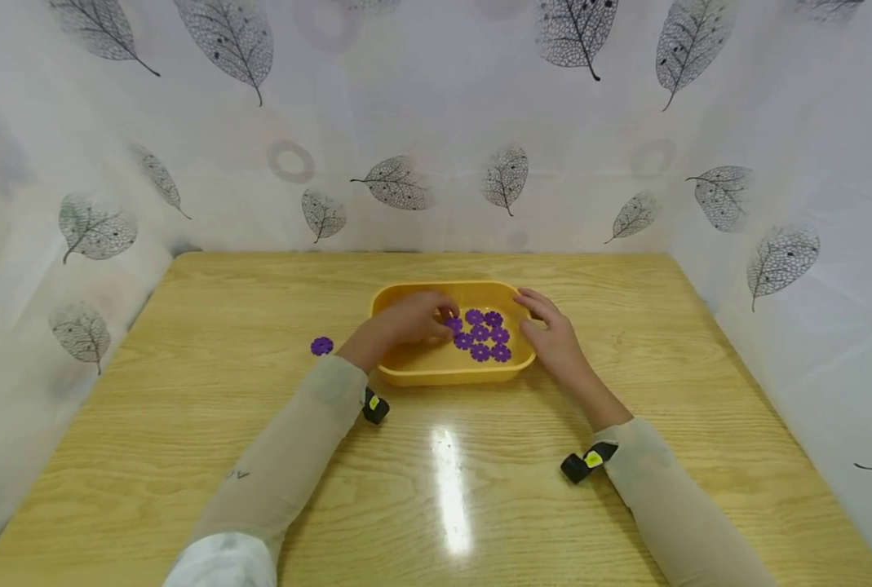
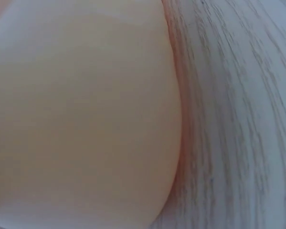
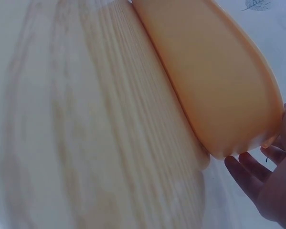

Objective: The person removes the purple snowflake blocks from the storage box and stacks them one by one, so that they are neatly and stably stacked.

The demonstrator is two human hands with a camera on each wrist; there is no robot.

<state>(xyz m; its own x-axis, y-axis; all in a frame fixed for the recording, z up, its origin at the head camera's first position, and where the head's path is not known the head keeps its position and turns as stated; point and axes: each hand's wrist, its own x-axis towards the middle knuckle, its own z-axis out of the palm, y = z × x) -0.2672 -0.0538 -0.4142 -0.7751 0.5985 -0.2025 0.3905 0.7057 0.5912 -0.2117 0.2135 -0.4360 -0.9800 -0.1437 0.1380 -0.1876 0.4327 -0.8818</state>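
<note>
I have the left hand (image 1: 409,319) pinching a purple disc (image 1: 453,325) inside the yellow tray (image 1: 450,377). The right hand's (image 1: 559,342) spread fingers touch its end, which should keep it steady.

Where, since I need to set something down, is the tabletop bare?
The light wooden table looks bare right of the right hand, between the beige fabric sleeves, and left of the lone purple flower-shaped disc. The right half of the yellow oblong plastic tray is crowded with purple flower-shaped discs, the left hand among them.
</note>
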